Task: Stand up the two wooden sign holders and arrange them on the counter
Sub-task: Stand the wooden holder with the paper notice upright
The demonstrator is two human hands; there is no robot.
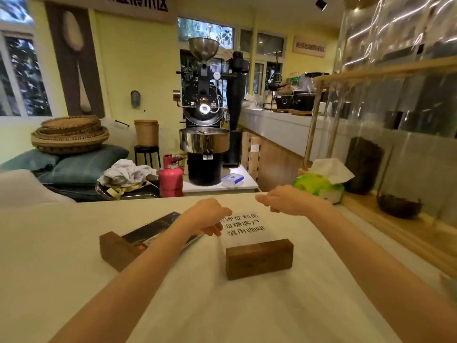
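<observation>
Both sign holders lying flat at centre frame

Left hand (pixel 209 216) and right hand (pixel 284 200) are hovering apart, loosely curled, gripping nothing, above left sign holder (pixel 118 250) and right sign holder (pixel 258 257); tissue pack (pixel 319 185), right, is showing a tissue poking out.

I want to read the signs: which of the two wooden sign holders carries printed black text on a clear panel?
The right wooden sign holder, with the clear text panel; the left wooden sign holder carries a dark panel.

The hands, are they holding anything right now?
It seems not. The left hand hovers curled over the dark sign; the right hand hangs above the clear sign, gripping nothing.
</observation>
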